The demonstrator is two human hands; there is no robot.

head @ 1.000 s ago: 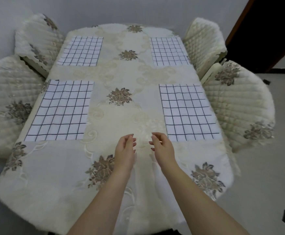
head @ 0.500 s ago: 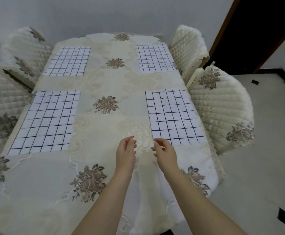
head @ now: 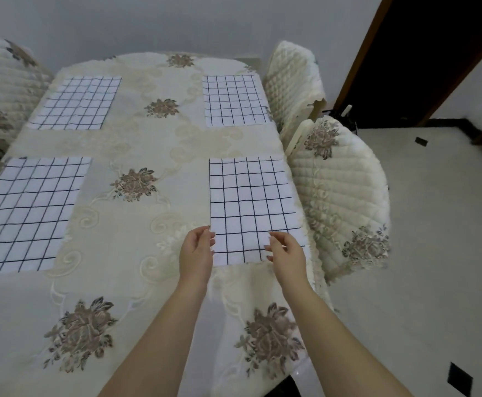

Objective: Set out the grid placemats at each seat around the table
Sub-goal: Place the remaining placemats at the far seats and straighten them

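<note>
Several white placemats with a black grid lie flat on the cream floral tablecloth (head: 136, 224): near right placemat (head: 251, 202), near left placemat (head: 30, 210), far left placemat (head: 76, 103), far right placemat (head: 234, 100). My left hand (head: 196, 256) hovers at the near left corner of the near right placemat, fingers loosely curled, holding nothing. My right hand (head: 285, 255) hovers over that placemat's near edge, fingers relaxed, holding nothing.
Quilted cream chairs stand along the right side, a near right chair (head: 345, 196) and a far right chair (head: 294, 81), and more chairs on the left (head: 1, 81). A dark doorway (head: 423, 53) opens at the back right. Tiled floor (head: 434, 253) lies to the right.
The view has swung right and closer to the table. Both hands have moved right and slightly apart, from the bare cloth in the middle to the near edge of the near right placemat.
</note>
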